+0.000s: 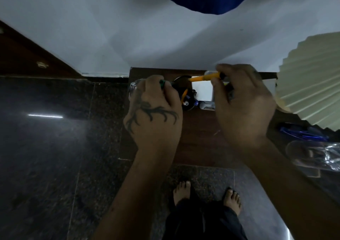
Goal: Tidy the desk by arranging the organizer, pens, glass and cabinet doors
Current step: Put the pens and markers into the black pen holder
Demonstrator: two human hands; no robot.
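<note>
My right hand (242,103) pinches a yellow pen (204,77) with a black end, its tip pointing left over a round black organizer (184,90) that holds several pens. My left hand (152,109), tattooed on the back, is closed around a green-ended pen (162,82) just left of the organizer. A clear glass (133,88) peeks out behind my left hand. All of this sits on a small dark wooden desk (198,138) against the white wall.
A white box (202,90) and a small grey item (207,105) lie right of the organizer. A pleated lampshade (311,85) stands at the right, with blue pens (303,134) and clear plastic wrapping (316,156) below it. Dark stone floor (46,147) lies left; my bare feet show below.
</note>
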